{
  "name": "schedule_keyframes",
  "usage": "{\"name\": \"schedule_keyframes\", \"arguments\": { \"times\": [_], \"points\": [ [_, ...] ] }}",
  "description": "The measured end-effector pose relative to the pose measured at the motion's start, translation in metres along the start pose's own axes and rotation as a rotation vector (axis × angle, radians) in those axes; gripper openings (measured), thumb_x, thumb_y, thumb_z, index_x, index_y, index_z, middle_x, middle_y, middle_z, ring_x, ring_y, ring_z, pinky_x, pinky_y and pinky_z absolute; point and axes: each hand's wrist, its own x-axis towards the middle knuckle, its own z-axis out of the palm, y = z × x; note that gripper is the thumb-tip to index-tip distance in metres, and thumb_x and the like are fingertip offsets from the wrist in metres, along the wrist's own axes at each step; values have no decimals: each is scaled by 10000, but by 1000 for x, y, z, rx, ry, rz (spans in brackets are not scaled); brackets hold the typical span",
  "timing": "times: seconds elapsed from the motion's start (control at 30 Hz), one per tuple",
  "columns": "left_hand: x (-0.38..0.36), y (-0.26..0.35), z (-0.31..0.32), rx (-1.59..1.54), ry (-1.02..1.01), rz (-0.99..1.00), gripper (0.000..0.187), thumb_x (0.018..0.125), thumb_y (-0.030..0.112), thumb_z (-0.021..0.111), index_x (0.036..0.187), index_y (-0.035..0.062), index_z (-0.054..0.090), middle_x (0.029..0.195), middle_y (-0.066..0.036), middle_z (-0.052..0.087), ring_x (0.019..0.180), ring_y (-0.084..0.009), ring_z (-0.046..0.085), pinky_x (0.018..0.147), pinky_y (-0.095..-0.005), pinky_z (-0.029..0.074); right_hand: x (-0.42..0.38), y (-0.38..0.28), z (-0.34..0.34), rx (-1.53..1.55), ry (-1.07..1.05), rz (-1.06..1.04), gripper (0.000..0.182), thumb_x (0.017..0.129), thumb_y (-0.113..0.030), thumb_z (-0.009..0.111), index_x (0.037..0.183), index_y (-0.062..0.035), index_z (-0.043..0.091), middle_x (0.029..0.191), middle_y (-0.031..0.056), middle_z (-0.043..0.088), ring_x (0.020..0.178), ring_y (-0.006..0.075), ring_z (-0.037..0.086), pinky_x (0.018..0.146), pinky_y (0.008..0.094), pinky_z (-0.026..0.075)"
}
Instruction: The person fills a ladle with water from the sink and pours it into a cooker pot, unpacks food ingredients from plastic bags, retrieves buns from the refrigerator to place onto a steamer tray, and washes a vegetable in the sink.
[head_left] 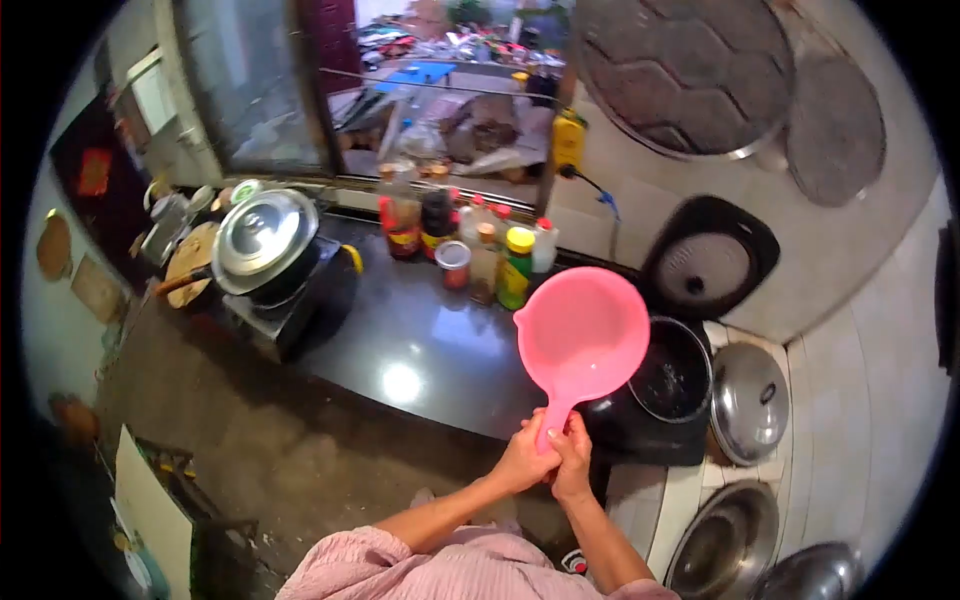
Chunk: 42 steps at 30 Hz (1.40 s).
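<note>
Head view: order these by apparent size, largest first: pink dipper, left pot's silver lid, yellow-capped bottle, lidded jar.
1. Pink dipper, perhaps enlarged by nearness
2. Silver lid
3. Yellow-capped bottle
4. Lidded jar

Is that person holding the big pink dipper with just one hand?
No, the left hand and the right hand are both on the handle of the pink dipper.

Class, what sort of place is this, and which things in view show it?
Probably a kitchen, perhaps a home one. The clues: a dark pot with a domed silver metal lid, a green bottle with a yellow cap among other bottles, and a round pink plastic dipper.
</note>
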Motion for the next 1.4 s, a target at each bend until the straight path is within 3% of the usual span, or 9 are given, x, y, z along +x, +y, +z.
{"name": "schedule_keyframes", "arguments": {
  "times": [0.1,0.4,0.73,0.8,0.93,1.07,1.13,1.23,1.4],
  "points": [
    [-16,-2,-72,-36,-139,-375,413,826,310,583,1108,47,433,753,-97,592,617,-215,595,608,-334,476,30,49,26,11,85,151,280,848,-153,521,1072,15,519,1023,143,603,927,266,607,825,382,501],
    [-155,-75,-211,213,551,-498,236,832,318,562,873,88,531,733,-87,615,647,-221,606,607,-371,462,125,203,42,69,68,428,396,858,-353,504,1093,-39,562,908,65,576,768,210,548,572,339,458],
    [-253,-92,-174,-147,1037,-481,144,810,209,572,835,83,636,587,-42,570,454,-137,537,474,-303,451,147,250,34,33,336,725,502,837,-555,466,1053,-116,576,959,53,597,855,247,590,740,400,515],
    [-266,-93,-153,-237,1058,-519,164,838,208,583,878,66,654,641,-20,578,480,-99,511,470,-249,442,125,267,22,-40,396,802,348,877,-438,427,908,-130,587,842,14,607,809,223,598,688,395,488],
    [-281,-99,-110,-334,1072,-583,231,841,294,582,892,85,665,634,-16,566,479,-94,500,457,-256,431,74,292,17,-261,-229,1430,274,821,-243,413,557,-188,368,539,-50,352,434,108,348,399,256,300],
    [-292,-92,-89,-365,1150,-524,233,853,298,558,879,87,655,628,-12,551,451,-98,480,425,-259,410,24,332,36,-291,-858,1561,369,896,-430,427,992,-111,586,851,27,617,709,218,579,639,379,476],
    [-296,-80,-85,-444,1199,-525,254,867,314,536,853,88,649,623,-12,547,446,-100,488,413,-257,402,-37,300,94,-740,-951,1258,266,904,-309,458,953,-89,599,831,35,618,653,190,560,608,340,452],
    [-311,-87,-88,-529,1260,-389,328,902,374,487,832,89,633,607,-8,533,440,-96,487,393,-256,377,-102,282,141,-575,-1277,1004,184,883,-172,513,861,-25,622,797,81,619,638,167,562,578,287,458],
    [-358,-92,-104,-785,1557,-127,260,926,333,497,846,104,593,686,-38,583,465,-147,530,388,-287,421,-188,293,200,-552,-1510,1439,421,905,-397,441,978,-11,591,867,141,630,822,280,614,590,329,497]
  ]
}}
